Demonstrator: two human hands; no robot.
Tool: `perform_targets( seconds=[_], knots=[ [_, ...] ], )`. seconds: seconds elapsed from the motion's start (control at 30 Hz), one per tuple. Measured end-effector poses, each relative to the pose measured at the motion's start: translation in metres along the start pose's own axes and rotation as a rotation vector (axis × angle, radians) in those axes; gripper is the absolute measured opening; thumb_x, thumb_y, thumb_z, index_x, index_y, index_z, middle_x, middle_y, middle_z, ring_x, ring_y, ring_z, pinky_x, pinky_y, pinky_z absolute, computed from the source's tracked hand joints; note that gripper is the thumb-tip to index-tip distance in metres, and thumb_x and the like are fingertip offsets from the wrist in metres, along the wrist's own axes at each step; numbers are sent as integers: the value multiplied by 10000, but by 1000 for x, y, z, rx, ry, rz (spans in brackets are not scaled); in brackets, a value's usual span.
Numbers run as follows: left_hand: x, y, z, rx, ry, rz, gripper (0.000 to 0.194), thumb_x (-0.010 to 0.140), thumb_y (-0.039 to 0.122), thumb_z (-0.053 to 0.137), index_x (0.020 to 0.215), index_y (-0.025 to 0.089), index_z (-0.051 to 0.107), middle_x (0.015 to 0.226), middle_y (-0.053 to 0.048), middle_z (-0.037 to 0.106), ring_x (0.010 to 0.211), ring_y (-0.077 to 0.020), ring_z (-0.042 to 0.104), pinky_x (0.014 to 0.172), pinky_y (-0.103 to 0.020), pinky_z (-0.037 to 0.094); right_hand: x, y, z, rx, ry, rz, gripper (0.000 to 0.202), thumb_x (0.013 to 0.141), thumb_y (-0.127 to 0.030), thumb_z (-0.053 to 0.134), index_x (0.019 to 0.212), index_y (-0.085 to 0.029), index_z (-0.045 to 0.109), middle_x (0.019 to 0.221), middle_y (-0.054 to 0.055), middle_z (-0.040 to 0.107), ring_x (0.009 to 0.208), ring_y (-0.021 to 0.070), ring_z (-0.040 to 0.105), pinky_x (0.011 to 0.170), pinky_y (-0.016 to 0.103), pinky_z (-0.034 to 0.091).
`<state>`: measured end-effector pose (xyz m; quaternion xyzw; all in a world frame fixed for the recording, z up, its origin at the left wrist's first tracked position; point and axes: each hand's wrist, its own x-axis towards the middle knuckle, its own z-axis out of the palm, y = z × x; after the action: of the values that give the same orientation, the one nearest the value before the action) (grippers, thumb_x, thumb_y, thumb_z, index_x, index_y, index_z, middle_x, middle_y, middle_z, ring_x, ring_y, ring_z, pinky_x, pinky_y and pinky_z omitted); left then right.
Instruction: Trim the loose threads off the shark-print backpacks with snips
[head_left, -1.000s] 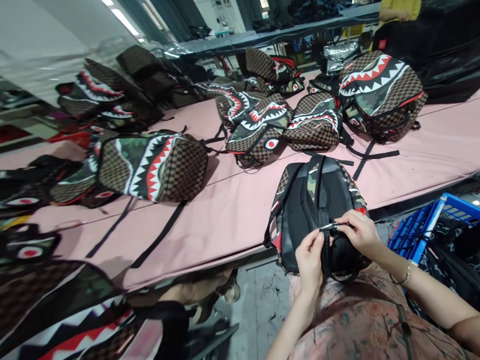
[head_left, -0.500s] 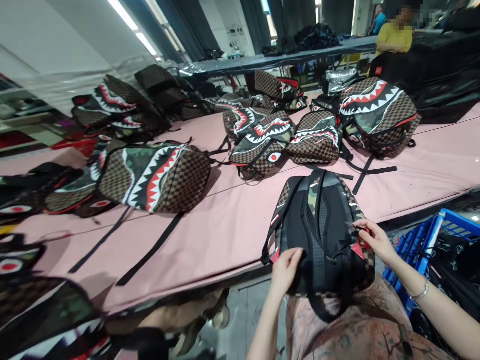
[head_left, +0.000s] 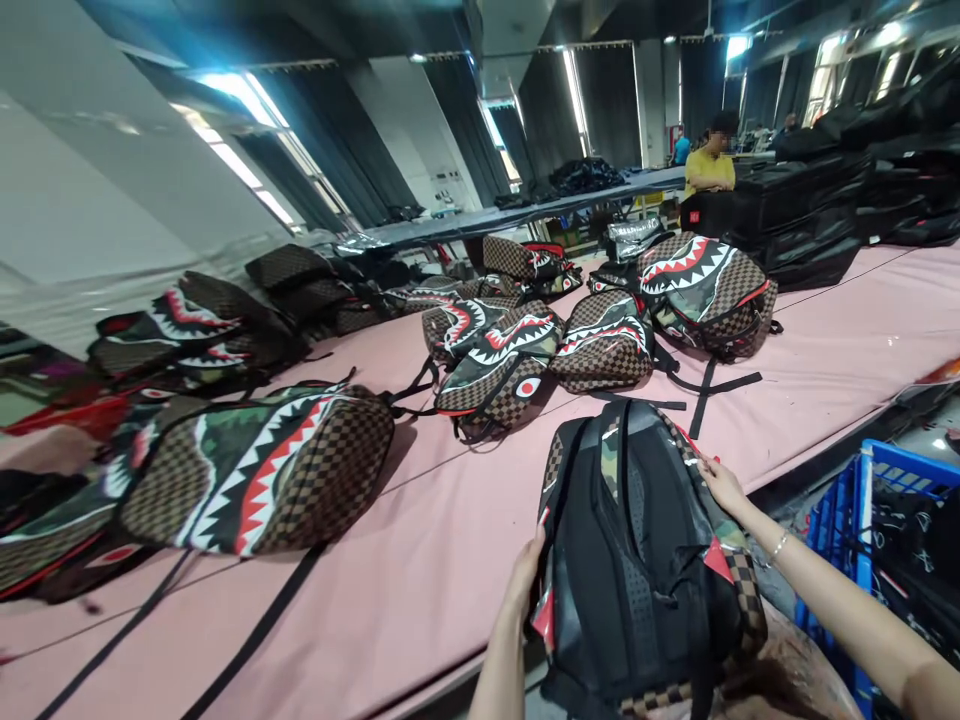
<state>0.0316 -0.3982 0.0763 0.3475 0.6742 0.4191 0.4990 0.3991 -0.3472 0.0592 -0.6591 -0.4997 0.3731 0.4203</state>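
A backpack [head_left: 592,560] with a black padded back panel, shoulder straps and brown checkered sides leans at the table's near edge, its back panel facing me. My left hand [head_left: 526,575] grips its left side, the fingers partly hidden behind the edge. On the other side, my right hand [head_left: 724,487] is closed on the upper right edge, by the red trim. Red triangular patches show low on both sides of the bag. Just beyond it lies a checkered backpack [head_left: 606,345] with a shark-mouth print.
More shark-print backpacks lie on the pink-covered table [head_left: 442,545], including a large backpack [head_left: 300,470] at left with trailing straps. A blue crate [head_left: 862,560] holding black items stands at right. Across the table, a person in yellow [head_left: 709,172] is beside stacked black bags [head_left: 795,215].
My right hand has moved up along the bag's right edge, and my left hand has shifted from its front to its left side. The view has tilted up.
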Motion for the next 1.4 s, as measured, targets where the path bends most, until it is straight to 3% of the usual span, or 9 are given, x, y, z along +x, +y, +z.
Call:
perform_targets(
  seconds=[0.07,0.27,0.47,0.63,0.77,0.9,1.1,1.23,1.4],
  knots=[
    [-6,4,10,-59,-101,-39,498,640,582,607,819,120,657,788,-110,691,822,-272,642,761,-362,496,-4,1,1,20,-15,-15,408,734,-492,525,933,-168,672,934,90,686,962,283,608,842,404,455],
    [-23,35,2,-85,98,194,585,597,550,659,986,115,615,896,-91,683,864,-269,631,724,-337,505,-24,-32,-22,179,-40,-168,506,770,-551,486,1021,-143,649,1065,101,654,1039,273,578,942,439,416],
    [-27,135,-11,32,225,566,616,646,493,642,1152,157,536,1193,-107,573,1139,-285,494,943,-365,409,-59,-97,-21,160,201,-593,466,858,-313,455,1309,-203,429,1302,89,487,1230,241,417,1033,452,330],
    [-71,207,11,-76,261,1018,570,799,355,524,1331,237,358,1407,-76,363,1291,-236,323,1063,-383,269,-97,-88,23,-106,190,-860,587,848,-155,399,1395,-281,228,1403,44,347,1258,222,375,1003,421,396],
    [-112,238,30,356,177,1328,529,790,318,552,1294,230,417,1338,-80,452,1253,-243,377,1064,-430,258,-120,-78,39,-237,85,-1017,608,844,-115,389,1401,-270,205,1359,54,413,1229,222,412,951,390,450],
    [-122,258,38,607,253,1398,593,725,349,637,1265,219,428,1240,-98,525,1145,-249,471,986,-422,352,-133,-83,33,-239,43,-1004,586,837,-118,392,1391,-253,255,1351,74,422,1222,236,422,939,405,454],
    [-118,286,35,810,219,1460,343,707,410,645,996,229,623,970,-59,638,918,-212,562,828,-349,436,-128,-102,8,-54,-35,-897,343,843,-163,426,1160,-240,531,1075,79,635,994,222,601,816,346,512],
    [-119,304,34,884,153,1485,173,767,377,584,797,232,672,832,-35,663,798,-179,585,731,-301,455,-111,-141,-18,28,-139,-637,87,832,-258,468,817,-211,540,697,4,609,626,155,591,576,261,491],
    [-130,321,43,1157,106,1450,143,804,247,524,718,202,629,805,-35,655,759,-171,580,705,-294,445,-89,-197,-44,90,-292,-523,296,790,-370,537,1029,-215,458,884,10,609,759,141,581,672,253,477]
  ],
)
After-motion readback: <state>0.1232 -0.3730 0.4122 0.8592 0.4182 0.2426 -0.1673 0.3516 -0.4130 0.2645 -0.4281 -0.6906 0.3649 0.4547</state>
